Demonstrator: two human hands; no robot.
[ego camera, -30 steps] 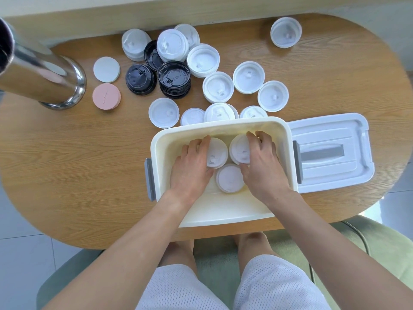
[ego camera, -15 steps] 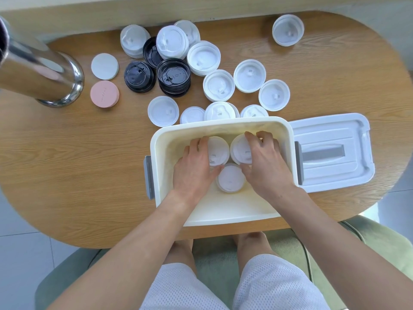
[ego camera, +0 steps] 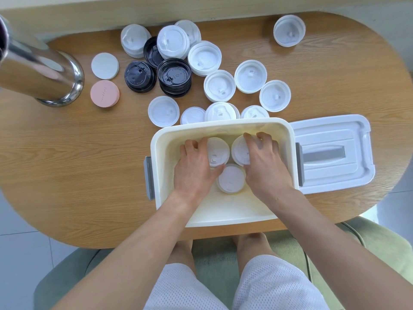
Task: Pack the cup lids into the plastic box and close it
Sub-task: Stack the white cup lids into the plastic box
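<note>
So, head view: I have both hands inside the cream rectangular plastic box [ego camera: 223,214]. My left hand [ego camera: 194,171] and right hand [ego camera: 266,166] each grasp a white lid stack [ego camera: 218,151]; a third sits between. Most lids [ego camera: 220,86] remain on the oval wooden table [ego camera: 67,164]; the white box cover [ego camera: 330,153] lies beside. Grey tiled floor below.

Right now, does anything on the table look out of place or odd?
Nothing looks spilled or broken. One white lid lies alone at the far right of the table, apart from the other loose lids. The plastic box overhangs the near table edge slightly, with both hands inside it.
</note>
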